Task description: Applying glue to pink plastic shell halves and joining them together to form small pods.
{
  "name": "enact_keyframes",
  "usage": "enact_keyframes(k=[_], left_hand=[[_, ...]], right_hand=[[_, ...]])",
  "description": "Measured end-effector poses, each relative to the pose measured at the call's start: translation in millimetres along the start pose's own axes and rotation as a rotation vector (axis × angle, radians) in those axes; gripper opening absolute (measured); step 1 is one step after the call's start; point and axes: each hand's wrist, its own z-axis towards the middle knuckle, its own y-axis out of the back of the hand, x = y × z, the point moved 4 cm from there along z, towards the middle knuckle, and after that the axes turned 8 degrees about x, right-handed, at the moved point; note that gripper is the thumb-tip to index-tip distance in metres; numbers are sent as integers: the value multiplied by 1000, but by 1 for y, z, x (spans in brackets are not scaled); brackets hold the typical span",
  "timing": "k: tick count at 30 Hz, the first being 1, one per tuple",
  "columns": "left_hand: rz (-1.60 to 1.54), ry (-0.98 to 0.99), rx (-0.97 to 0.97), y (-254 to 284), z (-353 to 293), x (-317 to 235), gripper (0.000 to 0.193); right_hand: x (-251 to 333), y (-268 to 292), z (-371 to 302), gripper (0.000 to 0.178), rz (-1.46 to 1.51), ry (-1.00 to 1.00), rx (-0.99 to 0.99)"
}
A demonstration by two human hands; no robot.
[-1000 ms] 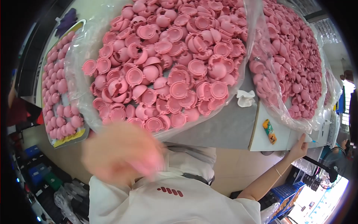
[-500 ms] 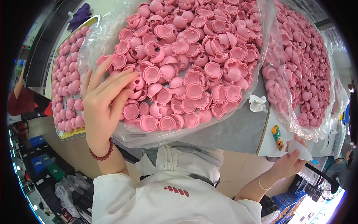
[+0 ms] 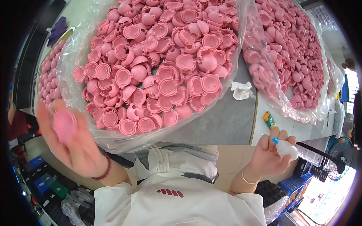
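My left hand [image 3: 81,154], smeared by motion, is raised at the left with its palm toward me. It holds a pink plastic half shell [image 3: 65,125]; the fingers curl around the shell's edge. At the lower right my right hand [image 3: 264,158] grips a small translucent white squeeze bottle [image 3: 286,150] with a blue tip pointing up and left. Between the hands, a big heap of pink half shells [image 3: 167,87] lies in a clear plastic bag [image 3: 124,141] on the grey table [image 3: 211,130]. Many shells show their hollow side.
A second bag of pink shells [image 3: 292,56] stands to the right. Near it lie a crumpled white tissue [image 3: 241,90] and an orange-green packet [image 3: 268,118]. Pink balls [image 3: 47,81] fill a tray at the left. A black fan [image 3: 335,156] is at the lower right.
My left hand has left the heap's edge, moving down and left with a pink half shell in it. My right hand has turned the bottle, so its blue tip now points up-left. The view has shifted.
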Motion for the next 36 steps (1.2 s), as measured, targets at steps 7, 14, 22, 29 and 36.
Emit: enact_keyframes(k=[7,14,22,29,36], left_hand=[[-1064,859,837,-105,-74,15,37],[-911,854,725,-110,-89,26,45],[-934,837,716,-109,-91,28,44],[-902,795,752,-107,-87,27,42],[-892,730,746,-108,-86,27,39]], right_hand=[[5,-51,5,55,-110,305,187],[6,-60,-3,62,-604,455,434],[6,-62,-3,62,-664,462,480],[7,-61,-3,63,-572,461,363],[3,-62,-3,64,-674,480,389]])
